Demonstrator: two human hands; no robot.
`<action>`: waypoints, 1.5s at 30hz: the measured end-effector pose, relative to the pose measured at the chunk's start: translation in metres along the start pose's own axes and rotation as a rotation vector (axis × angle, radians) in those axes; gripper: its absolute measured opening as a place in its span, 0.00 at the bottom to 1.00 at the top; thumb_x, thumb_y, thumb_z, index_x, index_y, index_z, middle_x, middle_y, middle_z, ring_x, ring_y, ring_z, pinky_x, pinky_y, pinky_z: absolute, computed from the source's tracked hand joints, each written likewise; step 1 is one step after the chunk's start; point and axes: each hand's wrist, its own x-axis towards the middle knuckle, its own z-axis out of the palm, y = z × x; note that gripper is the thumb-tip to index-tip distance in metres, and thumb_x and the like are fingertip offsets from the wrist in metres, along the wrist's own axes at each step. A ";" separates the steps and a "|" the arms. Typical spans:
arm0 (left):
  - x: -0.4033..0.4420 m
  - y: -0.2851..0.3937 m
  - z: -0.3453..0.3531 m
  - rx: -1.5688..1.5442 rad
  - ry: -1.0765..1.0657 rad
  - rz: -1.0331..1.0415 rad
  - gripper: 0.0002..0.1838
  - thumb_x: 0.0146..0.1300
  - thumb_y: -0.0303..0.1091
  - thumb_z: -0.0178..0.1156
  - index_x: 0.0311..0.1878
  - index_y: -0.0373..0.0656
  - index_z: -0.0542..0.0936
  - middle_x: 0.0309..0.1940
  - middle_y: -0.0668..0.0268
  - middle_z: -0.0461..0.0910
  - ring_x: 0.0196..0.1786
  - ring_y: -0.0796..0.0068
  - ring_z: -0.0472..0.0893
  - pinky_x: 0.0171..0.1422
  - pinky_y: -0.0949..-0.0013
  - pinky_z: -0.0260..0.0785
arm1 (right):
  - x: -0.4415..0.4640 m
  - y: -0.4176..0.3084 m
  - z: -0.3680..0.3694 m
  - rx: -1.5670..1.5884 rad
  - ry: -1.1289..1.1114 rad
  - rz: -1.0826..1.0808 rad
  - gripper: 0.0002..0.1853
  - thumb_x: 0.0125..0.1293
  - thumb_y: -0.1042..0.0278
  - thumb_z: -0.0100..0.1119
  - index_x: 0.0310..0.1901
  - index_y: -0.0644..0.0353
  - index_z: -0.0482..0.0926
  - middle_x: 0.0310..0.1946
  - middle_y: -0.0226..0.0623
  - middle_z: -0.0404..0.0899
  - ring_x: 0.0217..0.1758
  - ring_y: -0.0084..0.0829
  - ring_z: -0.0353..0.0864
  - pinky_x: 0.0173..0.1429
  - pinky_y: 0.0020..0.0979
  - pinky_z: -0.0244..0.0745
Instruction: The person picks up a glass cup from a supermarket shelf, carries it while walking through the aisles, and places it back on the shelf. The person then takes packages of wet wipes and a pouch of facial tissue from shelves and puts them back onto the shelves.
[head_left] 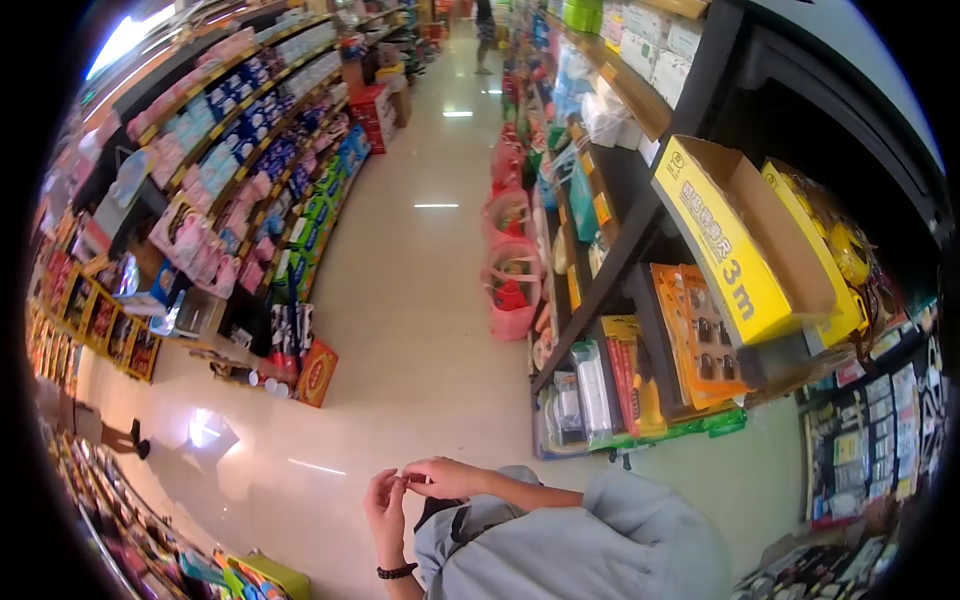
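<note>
My left hand [384,508], with a dark beaded bracelet [397,571] at its wrist, is raised in front of my body. My right hand [438,477] reaches across from the right and meets it at the fingertips. The fingers of both hands are bent and pinched together. Anything between them is too small or hidden to make out. Below the hands is my grey shirt [590,545], with a dark strap across it.
A tiled aisle floor [400,290] runs ahead between shelves. Packaged goods fill the left shelf [240,130]. A yellow box [735,250] juts from the right shelf, above orange packs of padlocks [705,340]. Pink baskets [512,285] line the aisle. People stand far ahead [485,30] and at left [95,425].
</note>
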 end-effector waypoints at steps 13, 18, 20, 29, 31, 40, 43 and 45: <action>0.283 -0.002 0.019 0.104 -0.479 -0.012 0.13 0.70 0.27 0.58 0.55 0.35 0.78 0.40 0.62 0.84 0.46 0.73 0.82 0.52 0.70 0.74 | 0.123 0.092 -0.130 0.170 0.377 0.355 0.11 0.73 0.67 0.57 0.50 0.65 0.79 0.38 0.34 0.84 0.42 0.21 0.79 0.48 0.28 0.76; 0.406 0.013 0.037 0.127 -0.509 0.065 0.14 0.70 0.30 0.59 0.56 0.37 0.79 0.43 0.61 0.84 0.46 0.73 0.83 0.51 0.71 0.74 | 0.209 0.070 -0.202 0.234 0.491 0.218 0.10 0.74 0.69 0.55 0.51 0.65 0.79 0.39 0.31 0.82 0.43 0.19 0.78 0.49 0.26 0.76; 0.451 0.036 0.056 0.125 -0.517 0.072 0.14 0.70 0.30 0.59 0.56 0.37 0.79 0.43 0.61 0.84 0.46 0.72 0.83 0.51 0.70 0.75 | 0.230 0.059 -0.231 0.263 0.510 0.170 0.11 0.75 0.70 0.54 0.53 0.64 0.78 0.39 0.31 0.81 0.44 0.20 0.79 0.49 0.26 0.76; 0.540 0.104 0.247 0.239 -1.005 0.550 0.14 0.64 0.26 0.60 0.53 0.37 0.79 0.45 0.56 0.84 0.48 0.60 0.84 0.54 0.61 0.74 | 0.201 0.028 -0.351 0.826 1.323 -0.092 0.12 0.77 0.64 0.51 0.56 0.59 0.74 0.42 0.35 0.81 0.45 0.27 0.82 0.49 0.30 0.78; 0.540 0.119 0.304 0.217 -1.147 0.708 0.15 0.63 0.25 0.61 0.53 0.38 0.79 0.45 0.58 0.83 0.49 0.60 0.82 0.56 0.61 0.73 | 0.177 0.033 -0.383 0.983 1.502 -0.269 0.14 0.77 0.63 0.50 0.58 0.58 0.72 0.50 0.38 0.81 0.48 0.32 0.83 0.51 0.32 0.78; 0.529 0.223 0.551 0.109 -1.404 1.314 0.20 0.55 0.23 0.64 0.54 0.36 0.78 0.49 0.54 0.78 0.57 0.51 0.75 0.62 0.55 0.68 | 0.083 0.038 -0.530 0.987 1.722 -1.004 0.20 0.78 0.60 0.45 0.66 0.58 0.66 0.69 0.51 0.64 0.73 0.43 0.62 0.79 0.46 0.56; 0.522 0.233 0.630 0.074 -1.452 1.274 0.22 0.53 0.24 0.65 0.54 0.36 0.77 0.49 0.53 0.78 0.58 0.49 0.74 0.62 0.56 0.69 | 0.052 0.036 -0.571 0.974 1.795 -1.124 0.20 0.77 0.61 0.46 0.65 0.59 0.67 0.71 0.54 0.62 0.75 0.45 0.60 0.81 0.47 0.52; 0.511 0.240 0.675 0.050 -1.411 1.330 0.23 0.50 0.24 0.67 0.52 0.38 0.79 0.49 0.50 0.78 0.57 0.45 0.74 0.62 0.54 0.68 | 0.033 0.035 -0.590 0.981 1.830 -1.189 0.19 0.76 0.64 0.47 0.63 0.61 0.68 0.71 0.57 0.61 0.75 0.47 0.60 0.81 0.46 0.52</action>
